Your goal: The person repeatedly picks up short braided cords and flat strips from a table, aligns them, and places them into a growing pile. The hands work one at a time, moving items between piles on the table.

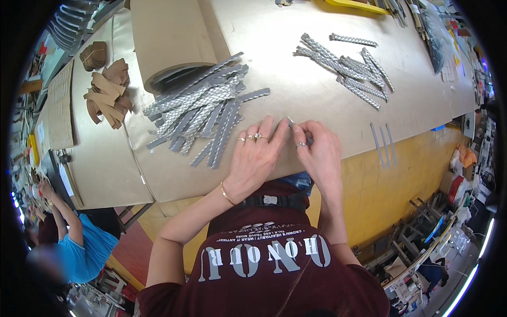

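My left hand (257,152) and my right hand (320,150) meet at the near edge of the table. Both are closed, pinching between their fingertips a small silver-grey strip (290,122). Only its end shows; the fingers hide the rest. Left of my left hand lies a loose pile of flat grey strips with silver braided faces (203,108). Beyond my right hand sits a smaller group of silver braided cord pieces (343,66), narrower and rounder than the pile's strips.
A large brown sheet roll (169,37) stands behind the pile. Brown strip bundles (108,95) lie at the left. Thin grey strips (383,145) rest at the right table edge. A yellow tray (359,5) is at the back. Another person in blue (87,248) works at the left.
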### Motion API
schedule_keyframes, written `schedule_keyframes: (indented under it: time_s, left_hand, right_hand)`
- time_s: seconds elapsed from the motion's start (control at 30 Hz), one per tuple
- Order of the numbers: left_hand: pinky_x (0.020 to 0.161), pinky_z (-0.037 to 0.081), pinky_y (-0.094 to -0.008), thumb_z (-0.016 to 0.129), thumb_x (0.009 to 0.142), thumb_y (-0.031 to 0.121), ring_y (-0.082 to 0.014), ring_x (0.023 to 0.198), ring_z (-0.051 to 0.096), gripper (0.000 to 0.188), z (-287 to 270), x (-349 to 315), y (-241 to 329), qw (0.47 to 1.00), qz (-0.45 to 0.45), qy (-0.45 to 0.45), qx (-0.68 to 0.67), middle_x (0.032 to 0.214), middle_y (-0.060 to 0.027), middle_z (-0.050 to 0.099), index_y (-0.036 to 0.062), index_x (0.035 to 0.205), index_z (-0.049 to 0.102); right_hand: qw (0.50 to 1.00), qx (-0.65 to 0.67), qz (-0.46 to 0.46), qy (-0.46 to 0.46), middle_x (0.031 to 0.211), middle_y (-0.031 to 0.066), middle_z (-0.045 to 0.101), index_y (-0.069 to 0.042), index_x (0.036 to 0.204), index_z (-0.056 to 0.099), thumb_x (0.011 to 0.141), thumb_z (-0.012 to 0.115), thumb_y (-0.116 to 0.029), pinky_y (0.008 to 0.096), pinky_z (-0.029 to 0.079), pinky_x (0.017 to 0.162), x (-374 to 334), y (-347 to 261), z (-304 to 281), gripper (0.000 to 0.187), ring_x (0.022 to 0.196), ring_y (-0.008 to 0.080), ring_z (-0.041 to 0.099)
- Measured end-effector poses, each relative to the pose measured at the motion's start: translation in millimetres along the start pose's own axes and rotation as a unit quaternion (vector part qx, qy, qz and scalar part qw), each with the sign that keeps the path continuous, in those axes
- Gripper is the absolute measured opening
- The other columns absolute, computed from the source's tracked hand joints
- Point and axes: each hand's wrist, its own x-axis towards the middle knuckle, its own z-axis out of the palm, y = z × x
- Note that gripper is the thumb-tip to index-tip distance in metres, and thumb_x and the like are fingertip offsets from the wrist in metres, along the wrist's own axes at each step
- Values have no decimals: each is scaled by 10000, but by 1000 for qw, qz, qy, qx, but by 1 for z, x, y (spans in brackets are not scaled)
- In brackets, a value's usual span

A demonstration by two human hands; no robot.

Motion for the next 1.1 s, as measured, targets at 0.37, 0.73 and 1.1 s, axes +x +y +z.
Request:
schedule_keyframes:
  time_s: [0.37, 0.73, 1.1]
  left_hand:
    - [782, 469, -324, 653, 877, 202, -197, 925, 579, 458, -2, 3, 3, 996, 25, 16, 89, 1165, -62, 569, 95, 1319, 603]
    - [841, 468, -391, 682, 892, 209, -271, 975, 559, 509, -2, 1, 4, 998, 6, -27, 61, 1241, -115, 529, 118, 1381, 573]
    - [1037, 394, -411, 665, 880, 217, -266, 1286, 487, 559, -2, -3, 12, 989, 21, -11, 145, 1442, -116, 475, 93, 1410, 536]
  right_hand:
    - [996, 0, 66, -61, 632, 116, 591, -10, 837, 685, 950, 667, -265, 382, 398, 589, -11, 18, -28, 279, 569, 254, 543]
    - [991, -15, 98, -85, 789, 86, 692, -57, 844, 702, 947, 653, -296, 401, 380, 772, -9, 17, -27, 264, 723, 271, 648]
    - [998, -47, 42, -21, 652, 65, 624, -67, 798, 692, 922, 682, -293, 395, 398, 652, -12, 21, -19, 259, 592, 251, 596]
